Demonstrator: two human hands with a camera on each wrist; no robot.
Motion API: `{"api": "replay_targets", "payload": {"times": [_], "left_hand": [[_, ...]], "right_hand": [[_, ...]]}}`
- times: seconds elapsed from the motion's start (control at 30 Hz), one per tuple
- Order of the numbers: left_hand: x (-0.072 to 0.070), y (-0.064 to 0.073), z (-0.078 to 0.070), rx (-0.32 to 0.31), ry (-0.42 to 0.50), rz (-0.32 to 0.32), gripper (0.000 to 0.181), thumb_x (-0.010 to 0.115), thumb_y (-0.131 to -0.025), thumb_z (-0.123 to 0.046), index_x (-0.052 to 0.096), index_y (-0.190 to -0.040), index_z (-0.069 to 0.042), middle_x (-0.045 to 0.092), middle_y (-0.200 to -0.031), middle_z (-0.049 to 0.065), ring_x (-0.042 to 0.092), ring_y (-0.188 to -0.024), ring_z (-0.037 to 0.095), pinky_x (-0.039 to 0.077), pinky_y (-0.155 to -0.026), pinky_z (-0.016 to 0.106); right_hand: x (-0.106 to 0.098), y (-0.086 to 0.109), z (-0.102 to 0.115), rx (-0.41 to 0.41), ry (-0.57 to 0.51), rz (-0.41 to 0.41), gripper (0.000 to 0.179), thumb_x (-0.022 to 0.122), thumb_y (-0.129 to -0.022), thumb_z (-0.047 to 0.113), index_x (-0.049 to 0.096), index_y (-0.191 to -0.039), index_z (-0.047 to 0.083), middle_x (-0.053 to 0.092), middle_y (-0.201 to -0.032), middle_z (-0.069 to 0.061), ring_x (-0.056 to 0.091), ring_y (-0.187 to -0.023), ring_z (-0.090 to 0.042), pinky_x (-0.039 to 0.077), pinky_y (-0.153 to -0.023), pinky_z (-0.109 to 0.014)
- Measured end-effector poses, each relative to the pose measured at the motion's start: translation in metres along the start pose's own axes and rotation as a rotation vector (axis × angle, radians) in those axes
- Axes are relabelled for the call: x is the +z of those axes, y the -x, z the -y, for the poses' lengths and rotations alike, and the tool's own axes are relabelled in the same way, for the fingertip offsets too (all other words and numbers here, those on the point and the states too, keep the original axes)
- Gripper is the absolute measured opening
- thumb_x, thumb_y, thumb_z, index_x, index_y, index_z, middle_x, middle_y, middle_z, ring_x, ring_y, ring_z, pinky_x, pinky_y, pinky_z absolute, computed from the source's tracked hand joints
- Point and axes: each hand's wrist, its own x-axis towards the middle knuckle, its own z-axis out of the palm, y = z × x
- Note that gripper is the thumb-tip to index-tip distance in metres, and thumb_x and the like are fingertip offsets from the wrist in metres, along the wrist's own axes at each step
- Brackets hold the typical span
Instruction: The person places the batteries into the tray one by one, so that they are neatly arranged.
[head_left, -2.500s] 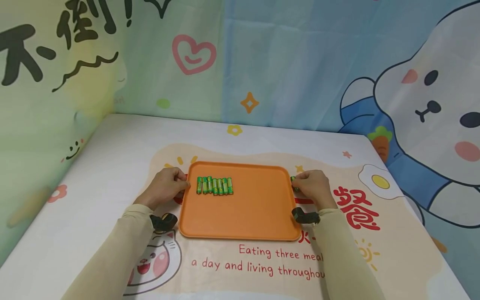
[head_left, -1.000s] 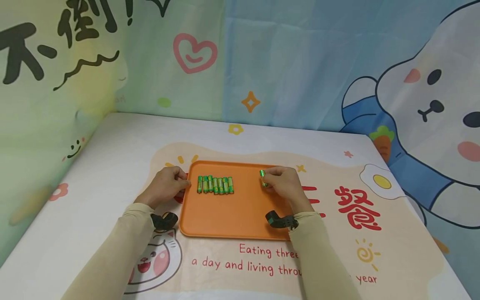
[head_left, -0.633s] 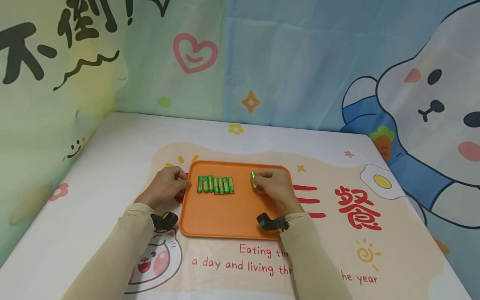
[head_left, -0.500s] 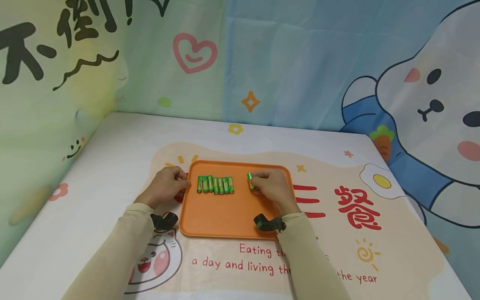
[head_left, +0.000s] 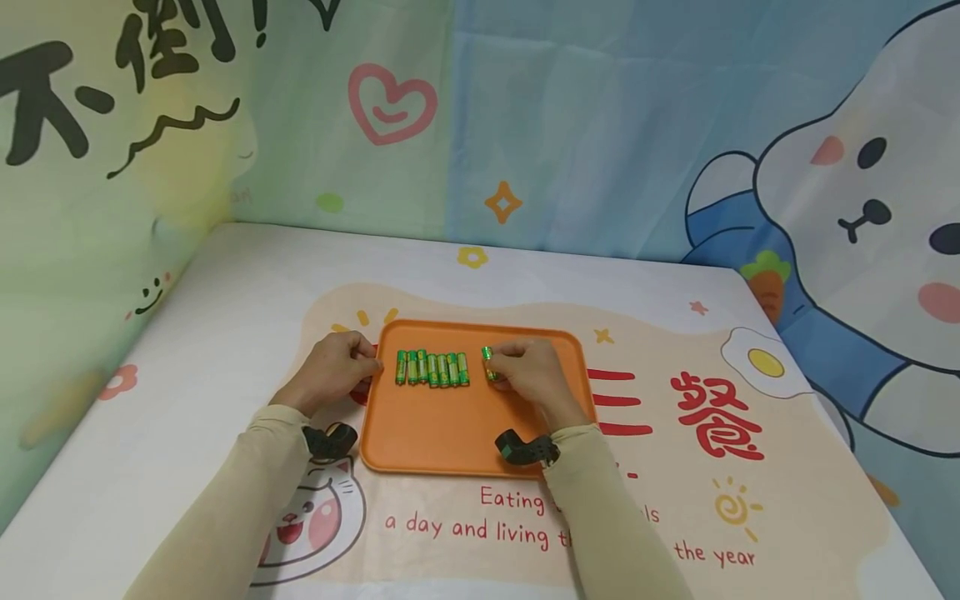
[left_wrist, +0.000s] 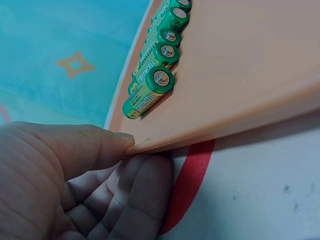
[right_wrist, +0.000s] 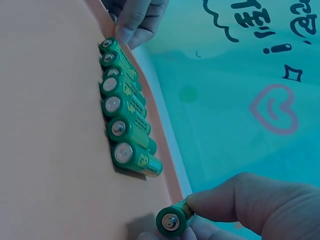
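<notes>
An orange tray (head_left: 450, 433) lies on the table, and a row of several green batteries (head_left: 432, 369) sits side by side in its far left part. My left hand (head_left: 327, 373) pinches the tray's left rim between thumb and fingers, as the left wrist view shows up close. Over the tray, right of the row, my right hand (head_left: 534, 373) holds one green battery (right_wrist: 172, 220) between thumb and fingers. That battery's nub end faces the camera in the right wrist view, with a small gap between it and the last battery of the row.
The tray's raised rim (head_left: 480, 323) runs all round. Under it is a printed tablecloth (head_left: 225, 333) with red lettering. A printed curtain (head_left: 585, 125) stands behind the table. Each wrist wears a black strap-on device (head_left: 525, 447).
My right hand has carried the battery from beyond the tray's right edge leftward over the tray, closer to the row. The left hand has stayed at the left rim.
</notes>
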Motion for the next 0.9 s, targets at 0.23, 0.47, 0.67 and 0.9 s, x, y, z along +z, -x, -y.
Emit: {"api": "replay_targets", "payload": {"times": [0.23,0.47,0.67,0.9], "left_hand": [[0.0,-0.001,0.001,-0.008,0.014,0.002,0.014,0.063,-0.1,-0.007,0.061,-0.107,0.005,0.068,-0.09,0.014,0.071,-0.07,0.017,0.062,-0.066,0.032],[0.001,-0.001,0.001,-0.014,0.017,-0.007,0.013,0.063,-0.101,-0.007,0.061,-0.107,0.004,0.067,-0.091,0.014,0.07,-0.071,0.017,0.062,-0.066,0.032],[0.001,-0.001,0.001,-0.01,0.024,-0.004,0.013,0.063,-0.101,-0.006,0.061,-0.107,0.005,0.067,-0.092,0.015,0.071,-0.072,0.017,0.062,-0.066,0.032],[0.002,0.0,0.0,-0.014,0.03,0.0,0.013,0.063,-0.101,-0.006,0.061,-0.107,0.005,0.066,-0.092,0.015,0.072,-0.073,0.018,0.062,-0.066,0.032]], "right_hand": [[0.008,0.001,0.002,0.02,-0.031,0.014,0.024,0.072,-0.092,0.008,0.076,-0.114,0.0,0.071,-0.117,-0.016,0.071,-0.08,-0.022,0.063,-0.076,-0.031],[0.01,0.002,0.004,0.029,-0.016,0.019,0.025,0.072,-0.093,0.009,0.075,-0.116,0.0,0.069,-0.12,-0.016,0.073,-0.084,-0.024,0.063,-0.077,-0.032],[0.012,0.001,0.006,0.03,0.001,0.014,0.024,0.071,-0.093,0.008,0.076,-0.116,0.0,0.069,-0.12,-0.015,0.074,-0.085,-0.024,0.063,-0.077,-0.032],[0.016,0.001,0.008,0.019,0.061,-0.008,0.023,0.07,-0.093,0.007,0.078,-0.114,0.002,0.072,-0.117,-0.014,0.074,-0.081,-0.022,0.063,-0.074,-0.031]]}}
